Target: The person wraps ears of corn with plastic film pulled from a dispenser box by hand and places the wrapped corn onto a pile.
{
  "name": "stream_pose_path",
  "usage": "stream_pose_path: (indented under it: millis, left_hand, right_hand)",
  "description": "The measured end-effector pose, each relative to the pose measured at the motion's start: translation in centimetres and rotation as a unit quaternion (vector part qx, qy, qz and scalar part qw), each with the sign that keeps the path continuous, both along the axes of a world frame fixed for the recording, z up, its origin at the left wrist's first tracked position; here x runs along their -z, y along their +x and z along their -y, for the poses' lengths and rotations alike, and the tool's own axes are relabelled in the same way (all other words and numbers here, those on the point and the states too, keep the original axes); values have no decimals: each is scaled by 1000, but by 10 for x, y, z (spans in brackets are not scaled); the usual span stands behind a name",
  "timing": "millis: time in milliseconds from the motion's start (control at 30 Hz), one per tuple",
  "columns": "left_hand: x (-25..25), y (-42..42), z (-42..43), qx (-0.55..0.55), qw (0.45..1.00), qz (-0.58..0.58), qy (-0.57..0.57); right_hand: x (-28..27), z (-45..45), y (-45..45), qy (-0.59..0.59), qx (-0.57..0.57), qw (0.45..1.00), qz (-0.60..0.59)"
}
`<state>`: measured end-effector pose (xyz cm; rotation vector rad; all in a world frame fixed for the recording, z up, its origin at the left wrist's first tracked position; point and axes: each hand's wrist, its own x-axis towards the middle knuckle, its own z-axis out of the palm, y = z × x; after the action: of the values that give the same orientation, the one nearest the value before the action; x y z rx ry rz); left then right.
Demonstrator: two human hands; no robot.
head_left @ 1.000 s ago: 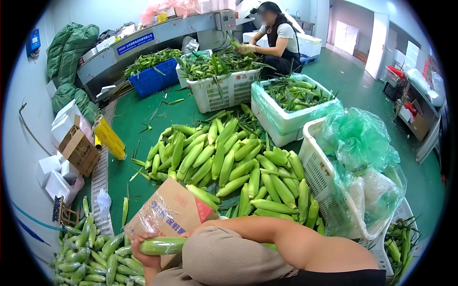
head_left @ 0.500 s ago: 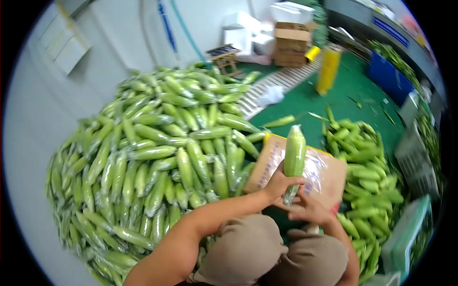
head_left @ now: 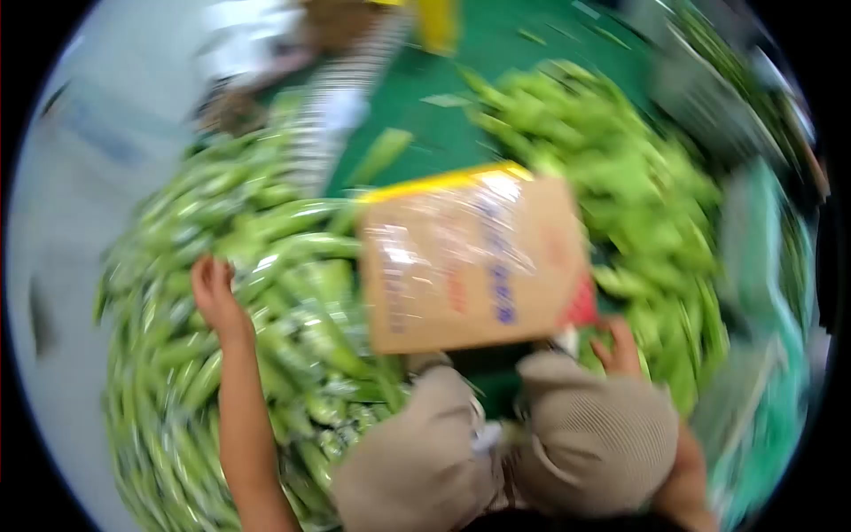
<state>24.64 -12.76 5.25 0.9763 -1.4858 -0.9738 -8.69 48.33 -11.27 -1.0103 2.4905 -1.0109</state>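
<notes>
Our left hand (head_left: 215,282): raised over the left heap, fingers loosely bent and apart, grip slack; blur leaves us unable to say whether the fingertips touch the cobs below.

Our right hand (head_left: 618,346): beyond the right knee, just beside the red corner of the box, fingers bent. A pale green shape shows by the thumb; whether we grasp it, we are unable to say.

One heap of wrapped cobs (head_left: 191,368): to the left, broad and piled several deep, film shining in streaks, spread from the wall side to the left edge of the box.

One heap of bare cobs (head_left: 620,177): to the right, brighter green, blurred, reaching down past our right hand.

One box (head_left: 430,310): brown card, lying between the heaps in front of our knees; clear film across its top, yellow strip along the far edge, blue and red print, red corner nearest our right hand.

Our knees (head_left: 596,434): two, in ribbed beige cloth, bent, just below the box.

One loose cob (head_left: 383,152): on the green floor (head_left: 483,106), beyond the far edge of the box.

One grate (head_left: 310,168): pale and slatted, running along the left heap, a whitish bag (head_left: 343,111) upon it.

One yellow roll (head_left: 436,25): at the top, cut by the view.

Green sheeting (head_left: 753,239): at the right, beside the bare heap.
</notes>
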Motion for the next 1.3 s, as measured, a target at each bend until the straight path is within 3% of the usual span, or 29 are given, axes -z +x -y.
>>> stream_pose_path:
  millis: [33,67,100,200,300,400,500,567,600,700,767,800,867,933,1000,1033,1067,1167,1200,1267,1300]
  left_hand:
    - [39,-30,-56,86,988,119,56]
    - [58,-50,-109,223,939,259,-22]
    - [70,-74,-147,336,858,367,-126]
    - [88,-143,-205,385,737,393,-393]
    - [127,-163,-227,395,688,527,-305]
    - [130,-160,-229,402,669,534,-325]
    - [135,-162,-230,413,680,519,-314]
    - [133,-159,-227,406,683,526,-302]
    - [133,-158,-227,393,691,526,-303]
    - [130,-150,-232,363,704,528,-305]
    - [130,-153,-229,358,712,522,-306]
    - [128,-153,-229,363,711,522,-301]
    - [129,-151,-229,363,718,508,-307]
    - [134,-145,-229,360,737,492,-291]
    - [134,-145,-228,342,769,466,-273]
    - [134,-145,-226,322,791,452,-258]
    - [133,-147,-222,301,812,437,-243]
    - [127,-183,-193,146,931,157,-296]
    - [111,-200,-180,190,913,192,-306]
    - [76,-227,-160,266,872,263,-315]
    - [84,-225,-158,301,844,347,-277]
  right_hand:
    - [-10,-20,4,95,56,991,-80]
    - [-2,-52,9,134,112,982,-73]
    - [0,-73,8,167,125,974,-89]
    - [5,-107,13,297,109,946,-70]
    - [0,-83,-12,297,99,948,-56]
    - [1,-68,-21,366,-4,928,-74]
    - [21,-72,-54,393,-137,873,-255]
    - [45,-83,-96,524,-126,832,-130]
    - [47,-94,-105,480,-108,847,-201]
    - [40,-115,-126,451,-222,809,-306]
    - [12,-125,-139,364,-265,858,-246]
    - [-17,-116,-138,337,-211,891,-219]
    - [-46,-107,-143,170,20,964,-204]
    - [-78,-78,-153,-43,178,975,-123]
    - [-148,14,-142,-218,146,965,23]
    - [-154,50,-138,-257,132,956,53]
    - [-152,87,-136,-265,101,954,95]
    - [-121,208,-115,-227,64,935,266]
    - [-99,239,-106,-240,29,930,278]
    - [-75,275,-86,-148,-29,962,228]
    - [-72,281,-86,-85,-87,947,296]
